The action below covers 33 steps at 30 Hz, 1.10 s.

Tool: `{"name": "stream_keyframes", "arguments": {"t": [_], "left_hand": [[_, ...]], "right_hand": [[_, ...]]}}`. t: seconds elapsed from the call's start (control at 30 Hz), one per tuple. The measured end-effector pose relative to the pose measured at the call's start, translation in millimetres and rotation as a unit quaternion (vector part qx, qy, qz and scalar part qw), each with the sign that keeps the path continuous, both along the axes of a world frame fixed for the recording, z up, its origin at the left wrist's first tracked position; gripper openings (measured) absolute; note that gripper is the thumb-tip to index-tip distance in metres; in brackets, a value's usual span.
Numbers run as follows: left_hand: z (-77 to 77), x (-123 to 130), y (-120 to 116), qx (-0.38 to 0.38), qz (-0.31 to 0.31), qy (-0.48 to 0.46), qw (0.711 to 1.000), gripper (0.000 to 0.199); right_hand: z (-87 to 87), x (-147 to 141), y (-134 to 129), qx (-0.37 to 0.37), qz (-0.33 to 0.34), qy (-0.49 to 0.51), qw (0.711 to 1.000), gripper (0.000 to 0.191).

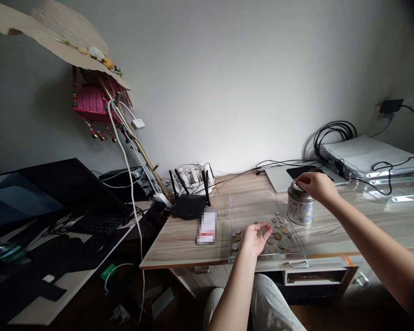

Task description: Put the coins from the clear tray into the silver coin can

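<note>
My left hand (255,238) is turned palm up over a clear plastic tray (233,202), its fingers curled round a few coins (260,232). More loose coins (278,236), silver and brass-coloured, are scattered in the tray on both sides of that hand. To the right stands a round tin (300,210) with a pale patterned side, upright on the desk. At its top, the fingers of my right hand (312,185) are pinched together. Whatever they hold is hidden or too small to make out.
A black router (189,205) and a blurred white card (207,227) lie left of the tray. Behind the tin is a flat silver device (276,179) with black cables. A clear case (400,184) stands far right. A laptop (100,207) sits on the left-hand table.
</note>
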State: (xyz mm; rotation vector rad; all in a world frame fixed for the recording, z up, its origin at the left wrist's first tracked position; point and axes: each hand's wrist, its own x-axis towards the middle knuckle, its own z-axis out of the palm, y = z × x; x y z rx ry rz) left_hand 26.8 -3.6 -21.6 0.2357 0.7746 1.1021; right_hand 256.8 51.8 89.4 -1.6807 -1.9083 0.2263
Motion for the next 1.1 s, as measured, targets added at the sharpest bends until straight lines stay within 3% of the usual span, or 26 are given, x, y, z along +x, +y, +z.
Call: {"name": "stream_keyframes", "arguments": {"t": [0.1, 0.3, 0.43, 0.53, 0.6, 0.67, 0.77, 0.83, 0.9, 0.97, 1.1], "left_hand": [[1.8, 1, -2, 0.030, -0.009, 0.019, 0.999, 0.022], [7.7, 2, -7, 0.093, -0.023, 0.063, 0.993, 0.018], [7.4, 2, -8, 0.103, -0.020, 0.107, 0.989, 0.009], [5.6, 2, -7, 0.104, -0.017, 0.133, 0.985, 0.011], [4.2, 3, -6, 0.110, -0.021, 0.146, 0.983, 0.015], [2.7, 3, -5, 0.115, -0.023, 0.153, 0.981, 0.018], [1.3, 3, -4, 0.119, -0.018, 0.147, 0.982, 0.018], [1.0, 4, -4, 0.120, -0.008, 0.141, 0.983, 0.016], [1.2, 4, -4, 0.118, -0.003, 0.138, 0.983, 0.015], [1.6, 4, -5, 0.116, -0.007, 0.132, 0.984, 0.016], [2.9, 3, -6, 0.097, 0.001, 0.099, 0.990, 0.020]], "right_hand": [[4.8, 20, 4, -0.008, -0.046, -0.039, 0.998, 0.028], [4.6, 3, -6, 0.030, -0.128, -0.126, 0.983, 0.023], [4.5, 3, -2, 0.024, -0.144, -0.145, 0.979, 0.018], [6.9, 2, -4, 0.041, -0.134, -0.129, 0.982, 0.020], [5.5, -9, -14, 0.121, -0.124, -0.101, 0.980, 0.026], [-3.0, -29, -28, 0.171, -0.069, -0.076, 0.980, 0.028], [-29.6, -66, -46, 0.073, 0.096, -0.057, 0.991, 0.026], [-48.7, -86, -52, 0.010, 0.158, -0.049, 0.986, 0.024], [-60.8, -97, -52, 0.000, 0.164, -0.040, 0.986, 0.021], [-62.4, -98, -48, 0.012, 0.156, -0.033, 0.987, 0.019], [-41.6, -69, -32, 0.089, 0.056, -0.038, 0.994, 0.022]]}}
